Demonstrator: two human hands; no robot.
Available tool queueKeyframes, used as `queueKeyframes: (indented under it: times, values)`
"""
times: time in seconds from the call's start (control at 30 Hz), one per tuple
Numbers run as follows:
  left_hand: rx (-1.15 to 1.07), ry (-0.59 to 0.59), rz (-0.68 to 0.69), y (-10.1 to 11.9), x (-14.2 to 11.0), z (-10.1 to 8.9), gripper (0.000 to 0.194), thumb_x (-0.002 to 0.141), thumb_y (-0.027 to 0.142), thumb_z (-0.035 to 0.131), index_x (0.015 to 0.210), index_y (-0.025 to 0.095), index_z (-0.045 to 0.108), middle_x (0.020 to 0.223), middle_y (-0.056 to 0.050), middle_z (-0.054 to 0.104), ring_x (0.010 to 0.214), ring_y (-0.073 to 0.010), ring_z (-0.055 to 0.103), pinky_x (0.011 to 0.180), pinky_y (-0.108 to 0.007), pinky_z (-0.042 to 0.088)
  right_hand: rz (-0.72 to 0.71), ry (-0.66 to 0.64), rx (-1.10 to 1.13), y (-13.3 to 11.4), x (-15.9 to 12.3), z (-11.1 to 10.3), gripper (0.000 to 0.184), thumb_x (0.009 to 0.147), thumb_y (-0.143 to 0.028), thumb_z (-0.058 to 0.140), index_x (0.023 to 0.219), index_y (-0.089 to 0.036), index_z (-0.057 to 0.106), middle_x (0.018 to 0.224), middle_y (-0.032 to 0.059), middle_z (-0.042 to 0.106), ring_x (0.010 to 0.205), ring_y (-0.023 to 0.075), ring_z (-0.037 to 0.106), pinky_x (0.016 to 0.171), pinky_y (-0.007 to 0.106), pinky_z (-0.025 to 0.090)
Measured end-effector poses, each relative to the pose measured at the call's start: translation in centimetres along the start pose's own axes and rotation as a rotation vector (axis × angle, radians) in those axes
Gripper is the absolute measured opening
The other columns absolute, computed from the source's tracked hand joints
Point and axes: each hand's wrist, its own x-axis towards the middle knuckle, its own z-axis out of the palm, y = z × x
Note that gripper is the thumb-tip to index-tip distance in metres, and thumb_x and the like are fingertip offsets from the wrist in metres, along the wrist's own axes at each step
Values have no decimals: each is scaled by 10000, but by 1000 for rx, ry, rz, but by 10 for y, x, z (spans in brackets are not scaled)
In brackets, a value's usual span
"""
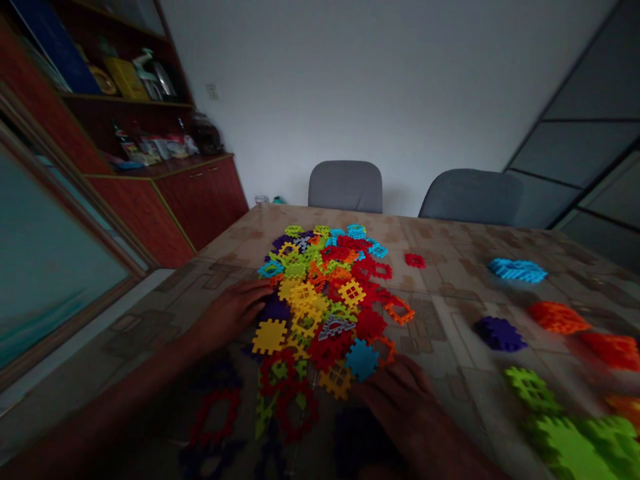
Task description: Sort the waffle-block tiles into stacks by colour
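A heap of flat plastic interlocking pieces [325,293] in yellow, red, green, orange, blue and purple lies in the middle of the patterned table [450,293]. My left hand [235,308] rests flat on the table at the heap's left edge, fingers stretched toward the yellow and purple pieces. My right hand [397,390] lies at the heap's near right edge, fingers touching a blue piece [361,360] and an orange one. Both hands are dark and partly in shadow.
Sorted stacks sit to the right: blue [517,269], purple [499,333], orange [557,317], red [613,350] and green [575,433]. A lone red piece [415,260] lies apart. Two grey chairs [345,185] stand behind the table; a red-brown cabinet [165,200] is left.
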Motion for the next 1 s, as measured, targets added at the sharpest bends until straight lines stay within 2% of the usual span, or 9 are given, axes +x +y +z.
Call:
queueKeyframes:
  times: [0.1, 0.27, 0.47, 0.57, 0.7, 0.77, 0.9, 1.0]
  values:
    - [0, -24, -27, -3, 1, -3, 438, 1033, 456, 376, 1198, 230, 713, 1357, -108, 670, 1239, -296, 621, 1081, -466, 482, 8, 35, 1, 2, -3, -1, 489, 834, -351, 753, 1291, -215, 639, 1285, 90, 681, 1211, 310, 572, 1135, 528, 343]
    - [-42, -107, -36, 14, -6, -9, 391, 1014, 472, 493, 1264, 235, 677, 1362, -102, 648, 1308, -291, 557, 1130, -444, 414, 29, 129, 6, 3, -5, -1, 370, 852, -198, 691, 1218, -251, 662, 1230, 54, 703, 1192, 268, 591, 1128, 478, 349]
    - [-111, -174, -61, 18, -5, -10, 486, 897, 513, 672, 1286, 224, 651, 1370, -116, 608, 1255, -328, 580, 1058, -432, 464, -11, 124, -1, 6, -4, 1, 372, 856, -175, 668, 1220, -253, 655, 1213, 47, 714, 1211, 274, 588, 1159, 500, 298]
    - [-152, -182, -54, 17, -9, -12, 390, 876, 480, 698, 1194, 254, 672, 1285, -78, 637, 1205, -299, 592, 1025, -389, 471, -4, 124, 21, 9, -5, 0, 325, 858, -157, 652, 1168, -253, 662, 1149, 39, 724, 1176, 262, 605, 1157, 501, 287]
    - [-210, -150, -98, 10, -15, -16, 245, 851, 431, 696, 984, 233, 641, 1211, -78, 656, 1161, -290, 594, 1004, -402, 464, 22, 97, 30, 11, -3, 1, 271, 840, -129, 649, 1087, -240, 669, 1097, 44, 727, 1149, 261, 619, 1152, 509, 293]
    - [-240, -134, -145, 4, -18, -18, 231, 840, 439, 685, 893, 230, 602, 1101, -66, 687, 1061, -278, 630, 929, -384, 499, 13, 133, 27, 13, -3, 4, 281, 829, -122, 649, 1082, -243, 669, 1101, 46, 726, 1136, 264, 618, 1145, 512, 304]
    - [-298, -132, -268, -9, -24, -24, 315, 885, 539, 592, 812, 233, 574, 781, -18, 679, 744, -226, 643, 661, -306, 514, 0, 176, 14, 12, -3, 4, 289, 820, -129, 658, 1085, -243, 668, 1074, 45, 726, 1117, 266, 619, 1141, 515, 312]
    - [-331, -144, -323, -15, -27, -28, 379, 862, 599, 596, 789, 228, 579, 725, -12, 659, 679, -210, 621, 589, -279, 490, 18, 144, -3, 9, -2, 0, 250, 829, -121, 653, 1049, -238, 670, 1073, 38, 727, 1121, 255, 630, 1136, 489, 333]
